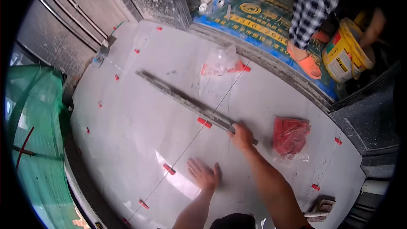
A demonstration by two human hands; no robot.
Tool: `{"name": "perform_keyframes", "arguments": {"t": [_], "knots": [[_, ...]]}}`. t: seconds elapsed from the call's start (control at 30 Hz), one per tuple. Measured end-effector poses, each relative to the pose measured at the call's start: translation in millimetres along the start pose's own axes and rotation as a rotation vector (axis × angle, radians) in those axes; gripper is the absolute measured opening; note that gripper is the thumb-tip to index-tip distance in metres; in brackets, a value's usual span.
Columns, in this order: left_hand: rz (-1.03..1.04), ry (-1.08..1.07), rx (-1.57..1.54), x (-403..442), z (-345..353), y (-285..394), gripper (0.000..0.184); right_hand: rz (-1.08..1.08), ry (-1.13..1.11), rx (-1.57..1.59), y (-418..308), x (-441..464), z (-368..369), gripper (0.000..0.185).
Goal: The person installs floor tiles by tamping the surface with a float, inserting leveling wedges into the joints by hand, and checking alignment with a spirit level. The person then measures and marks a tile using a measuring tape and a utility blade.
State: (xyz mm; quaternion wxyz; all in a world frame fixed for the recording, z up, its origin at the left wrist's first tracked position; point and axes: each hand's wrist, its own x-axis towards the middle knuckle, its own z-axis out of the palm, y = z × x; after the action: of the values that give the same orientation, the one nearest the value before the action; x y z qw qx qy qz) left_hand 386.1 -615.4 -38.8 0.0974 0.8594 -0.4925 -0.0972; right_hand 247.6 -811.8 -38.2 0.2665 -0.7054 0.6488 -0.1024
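Blurred limb point(373, 28), perhaps a forearm, beside the yellow bucket point(341, 55)

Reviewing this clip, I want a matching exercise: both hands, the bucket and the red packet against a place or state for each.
Column one:
1. Left hand
2. Right hand
3. Yellow bucket
4. Red packet

Column two:
A. Beside an orange sandal
B. On the tiled floor, right of the long bar
C. Palm down, holding nothing
D. Gripping the long bar near one end

Pairs: 1-C, 2-D, 3-A, 4-B
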Motion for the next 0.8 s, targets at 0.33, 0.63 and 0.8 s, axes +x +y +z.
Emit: {"name": "perform_keyframes", "arguments": {"t": [0.33, 0.63, 0.8], "knots": [[-0.009, -0.079, 0.024, -8, -1, 2, 0.103, 0.155, 0.089, -0.010, 43, -214, -247, 0.025], [0.134, 0.074, 0.150, -36, 1, 11, 0.097, 0.593, 0.199, -0.073, 91, -528, -352, 0.032], [0.135, 0.176, 0.383, -7, 47, -18, 0.088, 0.753, 0.388, 0.064, 103, -678, -285, 0.029]]}}
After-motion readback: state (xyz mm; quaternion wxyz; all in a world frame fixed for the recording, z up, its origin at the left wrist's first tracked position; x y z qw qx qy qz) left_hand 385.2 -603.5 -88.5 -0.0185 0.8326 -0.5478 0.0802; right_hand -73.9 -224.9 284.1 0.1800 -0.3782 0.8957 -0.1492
